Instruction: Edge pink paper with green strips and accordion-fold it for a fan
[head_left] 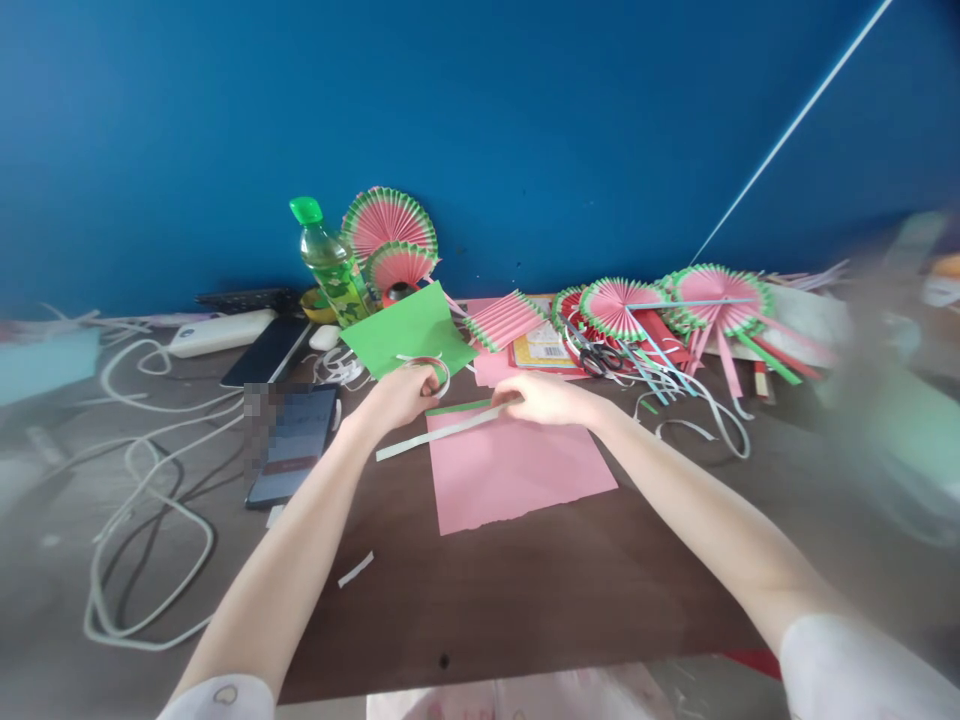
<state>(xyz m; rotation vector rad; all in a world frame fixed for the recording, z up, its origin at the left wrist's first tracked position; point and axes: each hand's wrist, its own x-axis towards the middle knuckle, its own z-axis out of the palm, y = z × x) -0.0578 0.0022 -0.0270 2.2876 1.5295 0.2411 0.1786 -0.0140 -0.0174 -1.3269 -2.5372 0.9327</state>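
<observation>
A pink paper sheet (517, 465) lies on the dark table, with a narrow green strip (461, 407) along its back edge. My right hand (544, 398) is closed on one end of a long white strip (439, 433), which slants left across the pink sheet and past its left edge. Closed fingers of my left hand (401, 397) hold a curled white strip (444, 372) near the sheet's back left corner. Behind my left hand, a green paper sheet (409, 330) rests at an angle.
A green-capped bottle (330, 262) and pleated paper fans (390, 225) stand at the back. More fans (716, 300) and scissors (600, 358) lie back right. Phones (296, 445) and white cables (150, 490) are on the left. A paper scrap (355, 569) lies near the front.
</observation>
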